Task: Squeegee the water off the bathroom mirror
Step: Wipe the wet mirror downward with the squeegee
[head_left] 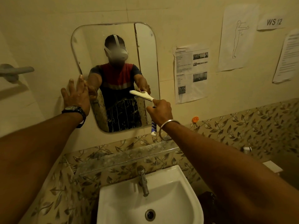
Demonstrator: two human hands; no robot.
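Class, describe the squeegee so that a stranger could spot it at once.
Start at the mirror above the sink. At its lower right edge the right hand grips a squeegee. It is cream and T-shaped, unlike the blue-and-white tube below.

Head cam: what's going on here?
A person is squeegeeing a bathroom mirror above a sink. The right hand grips the handle of a white squeegee, whose blade appears to be against the glass in the mirror's lower right part. The left hand is open, fingers spread, at the mirror's left edge. Water streaks cover the glass below the blade, so that part is not yet wiped.
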